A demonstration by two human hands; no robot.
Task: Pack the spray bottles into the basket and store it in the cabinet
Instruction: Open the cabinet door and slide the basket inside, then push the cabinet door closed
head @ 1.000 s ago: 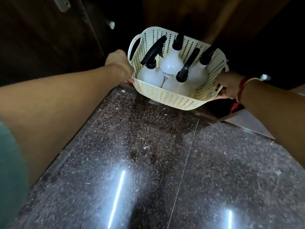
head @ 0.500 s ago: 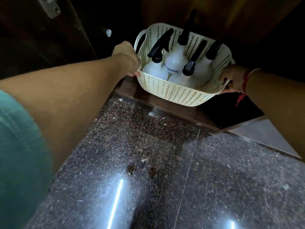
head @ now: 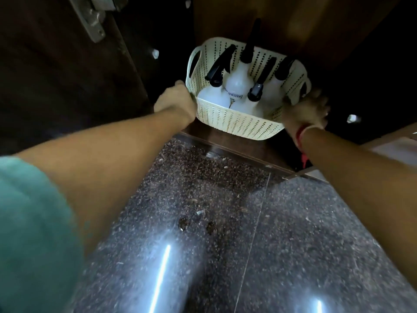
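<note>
A cream perforated basket [head: 234, 124] sits at the mouth of the dark wooden cabinet [head: 248, 14], its base over the cabinet's bottom ledge [head: 228, 143]. Inside stand several white spray bottles [head: 237, 83] with black trigger heads. My left hand [head: 177, 101] grips the basket's left near corner. My right hand [head: 304, 111], with a red thread at the wrist, holds the right side near the handle; it is blurred. The basket's underside is hidden, so I cannot tell whether it rests on the ledge.
The open cabinet door [head: 67, 64] with a metal latch [head: 97, 21] stands at the left. Polished dark granite floor [head: 203, 222] fills the foreground, with a tile seam and light reflections. A pale surface [head: 397, 145] shows at the right edge.
Both hands have pushed the basket farther forward, from over the floor edge into the cabinet opening. My arms are stretched out more.
</note>
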